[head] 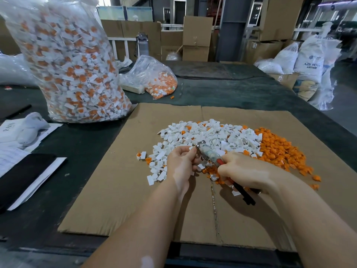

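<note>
- Both hands are being held above the near edge of the white pieces [202, 136], on the cardboard sheet [116, 180] covering the desk [77, 142].
- Fingers of the right hand [243, 169] are being wrapped round a hand tool [207, 154] with a metal head, a pale mottled barrel, a red section and a black handle end.
- One small white piece [191, 149] is being pinched by the left hand [180, 161] at the head.
- Orange pieces [280, 149] are being shown heaped rightward.
- Most of the handle is being hidden by the right palm, and the pinched piece's shape cannot be made out.
</note>
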Action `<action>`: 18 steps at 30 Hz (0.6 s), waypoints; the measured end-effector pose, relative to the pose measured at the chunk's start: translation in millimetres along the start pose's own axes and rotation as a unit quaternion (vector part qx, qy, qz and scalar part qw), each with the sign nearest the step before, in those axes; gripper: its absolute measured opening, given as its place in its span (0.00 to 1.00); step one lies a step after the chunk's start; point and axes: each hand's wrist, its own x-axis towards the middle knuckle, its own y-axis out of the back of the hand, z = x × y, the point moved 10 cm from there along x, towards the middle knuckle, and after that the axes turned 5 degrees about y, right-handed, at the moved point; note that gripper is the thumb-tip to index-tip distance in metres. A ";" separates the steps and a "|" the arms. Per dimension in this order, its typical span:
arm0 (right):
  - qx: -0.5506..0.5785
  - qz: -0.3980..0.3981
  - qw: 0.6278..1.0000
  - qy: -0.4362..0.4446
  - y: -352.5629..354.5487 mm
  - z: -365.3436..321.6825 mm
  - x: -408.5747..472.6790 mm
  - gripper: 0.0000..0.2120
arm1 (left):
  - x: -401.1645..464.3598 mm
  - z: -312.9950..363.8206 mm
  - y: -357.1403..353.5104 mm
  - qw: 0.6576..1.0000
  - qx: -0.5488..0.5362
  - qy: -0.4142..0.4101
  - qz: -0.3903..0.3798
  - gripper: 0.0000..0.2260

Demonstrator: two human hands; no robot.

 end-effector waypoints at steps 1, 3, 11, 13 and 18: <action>0.000 0.001 1.000 0.003 -0.4 -0.6 0.0 0.04 | 0.4 -0.2 0.1 1.000 0.001 0.000 0.000 0.10; 0.011 0.007 1.000 0.004 0.7 -0.2 0.5 0.05 | 0.3 0.2 -0.8 1.000 -0.005 -0.002 -0.006 0.11; 0.088 -0.001 0.996 -0.018 2.0 5.2 -1.5 0.04 | -0.3 1.9 -2.2 0.999 -0.045 -0.006 -0.023 0.12; 0.053 0.003 0.998 -0.019 2.8 4.6 -2.6 0.04 | 0.5 1.1 -1.1 0.999 -0.041 -0.005 -0.018 0.12; 0.027 0.002 0.999 -0.019 2.4 0.5 -4.7 0.05 | 2.2 -0.5 -0.1 0.999 -0.040 0.002 -0.012 0.07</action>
